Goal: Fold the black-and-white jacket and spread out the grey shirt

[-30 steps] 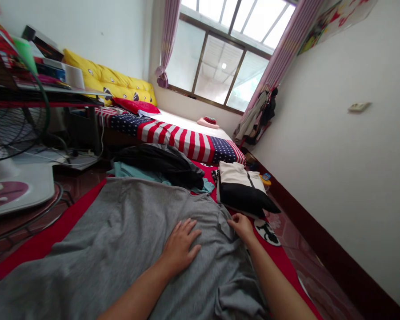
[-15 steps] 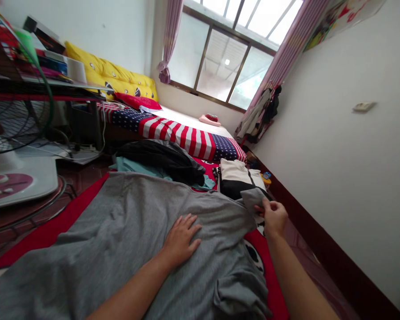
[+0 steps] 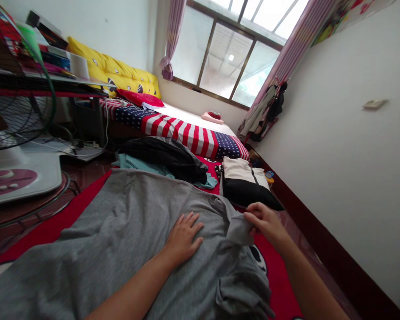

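Note:
A grey shirt (image 3: 120, 240) lies spread over a red patterned mat (image 3: 283, 275), its fabric creased in places. My left hand (image 3: 185, 238) rests flat on the middle of it with fingers spread. At the shirt's right side my right hand (image 3: 263, 222) pinches a sleeve end between thumb and fingers, lifting it a little. The sleeve is folded partly over towards the body of the shirt. Another bunched part of the grey cloth lies at the lower right, near my right forearm.
Beyond the shirt lies a heap of black and teal clothes (image 3: 163, 158). A folded white and black garment (image 3: 245, 182) sits to its right. A fan base (image 3: 20, 178) stands at left, below a cluttered desk (image 3: 86, 82). A bed (image 3: 186, 138) is under the window.
My right hand has drawn the sleeve end inward and towards me, uncovering more of the white and black garment. My left hand stays flat on the shirt.

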Demonstrator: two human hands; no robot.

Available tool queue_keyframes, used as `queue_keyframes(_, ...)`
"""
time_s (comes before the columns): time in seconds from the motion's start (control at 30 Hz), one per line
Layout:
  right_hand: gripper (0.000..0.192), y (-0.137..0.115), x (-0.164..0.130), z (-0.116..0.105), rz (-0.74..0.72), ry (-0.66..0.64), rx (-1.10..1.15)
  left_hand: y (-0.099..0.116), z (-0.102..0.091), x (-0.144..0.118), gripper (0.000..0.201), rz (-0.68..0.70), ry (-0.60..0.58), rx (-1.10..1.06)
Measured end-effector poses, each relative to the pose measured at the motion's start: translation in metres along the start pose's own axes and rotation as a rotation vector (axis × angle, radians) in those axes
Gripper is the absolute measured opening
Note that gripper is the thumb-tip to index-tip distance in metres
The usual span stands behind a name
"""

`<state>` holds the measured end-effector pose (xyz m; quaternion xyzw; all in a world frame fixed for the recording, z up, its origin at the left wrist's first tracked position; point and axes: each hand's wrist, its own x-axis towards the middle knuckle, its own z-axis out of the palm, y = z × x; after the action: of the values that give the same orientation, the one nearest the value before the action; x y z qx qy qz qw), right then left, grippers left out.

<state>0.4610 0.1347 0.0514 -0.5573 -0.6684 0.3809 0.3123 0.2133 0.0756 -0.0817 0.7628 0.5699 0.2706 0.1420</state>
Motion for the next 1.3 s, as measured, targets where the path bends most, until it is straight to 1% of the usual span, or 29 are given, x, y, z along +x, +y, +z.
queue_keyframes(0.07, 0.028, -0.018, 0.007, 0.014, -0.003, -0.312, -0.118, 0.000, 0.000, 0.000, 0.043, 0.001, -0.002, 0.005)
queue_keyframes(0.1, 0.025, -0.028, 0.016, 0.020, -0.011, -0.432, -0.176, 0.000, 0.000, 0.000, 0.043, 0.004, -0.004, 0.009)
queue_keyframes(0.13, 0.022, -0.038, 0.027, 0.026, -0.027, -0.504, -0.212, -0.001, 0.000, 0.001, 0.043, 0.008, -0.006, 0.013)
queue_keyframes(0.17, 0.021, -0.048, 0.041, 0.030, -0.063, -0.506, -0.210, -0.001, 0.000, 0.001, 0.043, 0.012, -0.005, 0.019)
queue_keyframes(0.2, 0.021, -0.057, 0.057, 0.034, -0.120, -0.447, -0.169, -0.002, 0.000, 0.001, 0.042, 0.016, -0.005, 0.027)
queue_keyframes(0.23, 0.020, -0.065, 0.073, 0.036, -0.207, -0.319, -0.082, -0.002, 0.001, 0.001, 0.042, 0.020, -0.005, 0.035)
queue_keyframes(0.27, 0.022, -0.070, 0.089, 0.037, -0.327, -0.156, 0.029, -0.003, 0.001, 0.001, 0.043, 0.021, -0.005, 0.043)
queue_keyframes(0.3, 0.027, -0.073, 0.102, 0.038, -0.440, 0.002, 0.131, -0.004, 0.001, 0.001, 0.044, 0.020, -0.002, 0.050)
queue_keyframes(0.33, 0.037, -0.072, 0.112, 0.038, -0.537, 0.141, 0.219, -0.004, 0.002, 0.001, 0.047, 0.017, 0.000, 0.055)
queue_keyframes(0.37, 0.047, -0.067, 0.118, 0.039, -0.604, 0.246, 0.279, -0.004, 0.002, 0.001, 0.050, 0.015, 0.000, 0.057)
queue_keyframes(0.4, 0.055, -0.058, 0.119, 0.040, -0.636, 0.312, 0.303, -0.004, 0.002, 0.000, 0.054, 0.012, -0.001, 0.058)
queue_keyframes(0.43, 0.057, -0.045, 0.117, 0.042, -0.640, 0.348, 0.287, -0.004, 0.002, 0.000, 0.056, 0.009, -0.004, 0.058)
queue_keyframes(0.47, 0.053, -0.030, 0.111, 0.043, -0.623, 0.362, 0.224, -0.004, 0.003, 0.000, 0.058, 0.009, -0.007, 0.059)
queue_keyframes(0.5, 0.045, -0.013, 0.103, 0.044, -0.584, 0.363, 0.118, -0.004, 0.003, 0.001, 0.058, 0.010, -0.009, 0.059)
queue_keyframes(0.53, 0.034, 0.006, 0.094, 0.045, -0.533, 0.365, -0.020, -0.004, 0.003, 0.001, 0.057, 0.011, -0.009, 0.059)
queue_keyframes(0.57, 0.028, 0.024, 0.084, 0.044, -0.465, 0.377, -0.163, -0.004, 0.004, 0.001, 0.055, 0.011, -0.007, 0.059)
queue_keyframes(0.63, 0.026, 0.057, 0.069, 0.041, -0.320, 0.411, -0.357, -0.004, 0.004, 0.001, 0.053, 0.014, -0.002, 0.060)
queue_keyframes(0.67, 0.027, 0.071, 0.064, 0.038, -0.251, 0.431, -0.407, -0.004, 0.005, 0.001, 0.052, 0.015, 0.000, 0.061)
queue_keyframes(0.77, 0.039, 0.098, 0.059, 0.030, -0.082, 0.466, -0.462, -0.004, 0.005, 0.001, 0.053, 0.016, 0.000, 0.068)
queue_keyframes(0.83, 0.042, 0.107, 0.061, 0.027, -0.002, 0.440, -0.480, -0.004, 0.005, 0.000, 0.052, 0.016, -0.002, 0.069)
queue_keyframes(0.9, 0.034, 0.111, 0.064, 0.024, 0.036, 0.380, -0.482, -0.005, 0.005, 0.000, 0.053, 0.019, -0.005, 0.073)
queue_keyframes(0.97, 0.028, 0.114, 0.066, 0.021, 0.053, 0.358, -0.481, -0.006, 0.006, 0.000, 0.057, 0.020, -0.009, 0.080)
queue_keyframes(1.07, 0.032, 0.118, 0.065, 0.015, 0.103, 0.438, -0.501, -0.007, 0.007, 0.001, 0.064, 0.017, -0.009, 0.084)
queue_keyframes(1.13, 0.035, 0.122, 0.063, 0.012, 0.153, 0.484, -0.519, -0.008, 0.008, 0.002, 0.065, 0.016, -0.007, 0.086)
queue_keyframes(1.23, 0.042, 0.127, 0.055, 0.009, 0.211, 0.498, -0.522, -0.009, 0.009, 0.002, 0.064, 0.029, 0.003, 0.094)
queue_keyframes(1.3, 0.046, 0.131, 0.044, 0.009, 0.241, 0.481, -0.505, -0.010, 0.011, 0.002, 0.064, 0.042, 0.019, 0.101)
